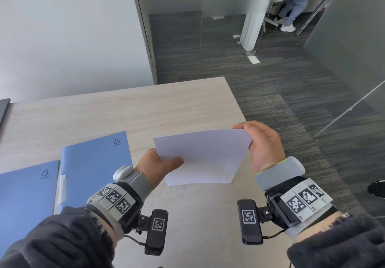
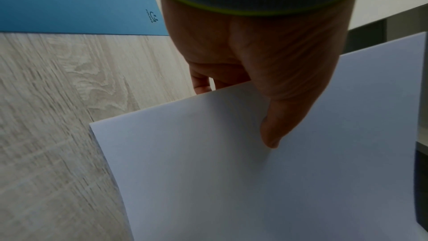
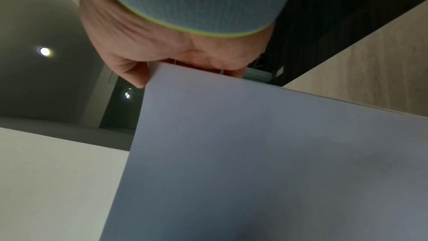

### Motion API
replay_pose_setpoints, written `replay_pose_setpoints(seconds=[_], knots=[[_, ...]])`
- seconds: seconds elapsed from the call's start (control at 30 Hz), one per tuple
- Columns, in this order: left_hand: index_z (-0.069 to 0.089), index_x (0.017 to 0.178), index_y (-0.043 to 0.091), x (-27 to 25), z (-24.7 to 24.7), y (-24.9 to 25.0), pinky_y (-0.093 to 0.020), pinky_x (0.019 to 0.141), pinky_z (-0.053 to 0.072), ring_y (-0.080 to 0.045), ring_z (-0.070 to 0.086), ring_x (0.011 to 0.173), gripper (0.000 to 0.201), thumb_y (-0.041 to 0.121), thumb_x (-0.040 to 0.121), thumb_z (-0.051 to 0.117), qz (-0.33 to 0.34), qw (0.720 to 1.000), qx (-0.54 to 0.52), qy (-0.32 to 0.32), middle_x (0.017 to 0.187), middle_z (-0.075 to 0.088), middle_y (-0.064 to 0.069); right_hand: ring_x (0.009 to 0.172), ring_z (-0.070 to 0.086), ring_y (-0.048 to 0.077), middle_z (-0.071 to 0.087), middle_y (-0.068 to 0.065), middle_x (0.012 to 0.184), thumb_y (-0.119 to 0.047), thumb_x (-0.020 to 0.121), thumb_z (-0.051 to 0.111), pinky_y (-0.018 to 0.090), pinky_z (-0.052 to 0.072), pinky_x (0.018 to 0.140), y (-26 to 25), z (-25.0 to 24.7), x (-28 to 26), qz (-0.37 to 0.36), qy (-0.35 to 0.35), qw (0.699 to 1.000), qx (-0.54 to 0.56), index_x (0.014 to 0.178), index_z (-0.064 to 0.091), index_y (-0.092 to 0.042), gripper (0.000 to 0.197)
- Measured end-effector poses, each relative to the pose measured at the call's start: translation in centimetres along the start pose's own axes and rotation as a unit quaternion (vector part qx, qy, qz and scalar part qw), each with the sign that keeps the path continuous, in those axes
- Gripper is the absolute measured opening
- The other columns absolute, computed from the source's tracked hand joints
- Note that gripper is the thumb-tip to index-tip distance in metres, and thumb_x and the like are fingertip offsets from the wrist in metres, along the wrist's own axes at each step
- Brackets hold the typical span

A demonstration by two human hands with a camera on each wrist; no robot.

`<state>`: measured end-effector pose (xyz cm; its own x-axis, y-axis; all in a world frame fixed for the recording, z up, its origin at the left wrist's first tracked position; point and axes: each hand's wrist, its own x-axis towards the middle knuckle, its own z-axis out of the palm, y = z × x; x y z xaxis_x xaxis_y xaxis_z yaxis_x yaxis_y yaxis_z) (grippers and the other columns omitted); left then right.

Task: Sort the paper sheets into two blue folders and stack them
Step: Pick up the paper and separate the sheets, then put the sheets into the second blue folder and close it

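Observation:
I hold white paper sheets [image 1: 203, 156] in the air above the wooden table [image 1: 129, 109], slightly bowed. My left hand [image 1: 160, 163] pinches their near-left edge, thumb on top and fingers beneath. My right hand [image 1: 261, 144] grips the far-right corner. In the left wrist view the thumb lies on the paper sheets [image 2: 254, 180]; in the right wrist view my right hand [image 3: 185, 61] curls over the top edge of the paper sheets [image 3: 254, 153]. Two closed blue folders lie side by side at the left: one folder [image 1: 95, 163] nearer the paper, the other folder [image 1: 25, 201] at the left edge.
The table's right edge [image 1: 239, 105] drops to dark grey carpet. A dark flat object [image 1: 4, 109] sits at the far left of the table. A white wall stands behind, and a glass partition with a seated person [image 1: 291, 7] is far off.

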<state>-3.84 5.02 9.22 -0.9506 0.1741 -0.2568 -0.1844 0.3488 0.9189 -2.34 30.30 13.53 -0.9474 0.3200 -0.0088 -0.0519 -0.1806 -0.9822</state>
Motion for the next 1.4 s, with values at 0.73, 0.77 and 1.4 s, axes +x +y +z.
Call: replay_pose_setpoints(seconds=[0.73, 0.77, 1.4], knots=[[0.076, 0.092, 0.021, 0.3, -5.4, -4.3, -0.047, 0.093, 0.055, -0.024, 0.074, 0.092, 0.034, 0.042, 0.066, 0.081, -0.112, 0.98, -0.133, 0.093, 0.095, 0.079, -0.001, 0.082, 0.07, 0.037, 0.075, 0.015, 0.092, -0.027, 0.072, 0.06, 0.055, 0.053, 0.083, 12.0, 1.2, -2.6, 0.225, -0.17, 0.922, -0.267, 0.092, 0.072, -0.028, 0.024], [0.073, 0.095, 0.025, 0.0, -5.9, -5.0, -0.042, 0.091, 0.056, -0.019, 0.073, 0.091, 0.028, 0.044, 0.073, 0.077, -0.115, 0.984, -0.099, 0.096, 0.094, 0.078, 0.005, 0.085, 0.071, 0.034, 0.077, 0.009, 0.09, -0.024, 0.074, 0.06, 0.052, 0.055, 0.083, 12.2, 1.6, -2.8, 0.232, -0.168, 0.92, -0.266, 0.091, 0.073, -0.03, 0.022], [0.03, 0.15, 0.023, -5.4, -22.2, -20.6, -0.041, 0.102, 0.044, -0.028, 0.055, 0.119, 0.062, 0.02, 0.092, 0.052, -0.343, 0.91, 0.027, 0.232, 0.142, 0.05, 0.003, 0.091, 0.066, 0.033, 0.071, 0.018, 0.102, 0.002, 0.086, 0.059, 0.045, 0.052, 0.089, 21.9, 23.3, -4.6, 0.302, -0.228, 0.884, -0.276, 0.104, 0.068, -0.003, 0.02]])
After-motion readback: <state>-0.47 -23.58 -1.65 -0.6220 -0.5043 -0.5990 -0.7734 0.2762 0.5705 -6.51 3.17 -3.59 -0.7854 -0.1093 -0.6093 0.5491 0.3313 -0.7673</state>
